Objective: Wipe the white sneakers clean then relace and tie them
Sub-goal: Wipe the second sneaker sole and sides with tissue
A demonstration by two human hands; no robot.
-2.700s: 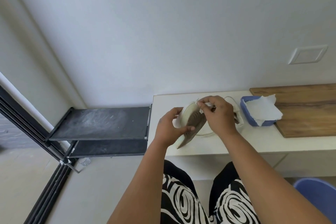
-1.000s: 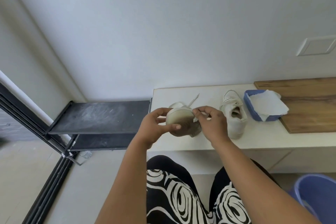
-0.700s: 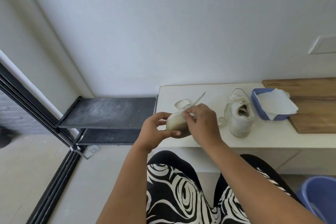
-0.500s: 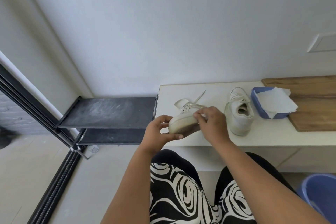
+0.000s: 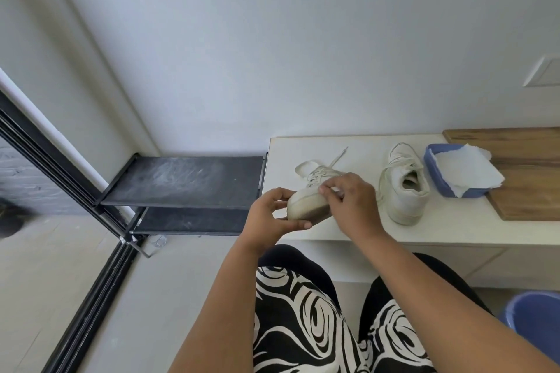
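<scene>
Head view: left hand (image 5: 268,216) grips the toe of the white sneaker (image 5: 306,201), held tilted just above the near edge of the white counter (image 5: 357,230); right hand (image 5: 353,206) pinches a small white wipe (image 5: 333,190) against the upper near the laces (image 5: 321,174), while the second sneaker (image 5: 404,188) stands beside the blue wipe tub (image 5: 436,179). Judgement: wiping step underway; best to brace the toe firmly, stroke one way with short passes, rotate the shoe for the sole edge, and keep loose lace ends clear.

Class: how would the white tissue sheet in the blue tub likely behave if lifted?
The tissue sheet looks thin and crumpled, so probably floppy and light. It drapes over the blue tub rim, so likely tears easily.
</scene>
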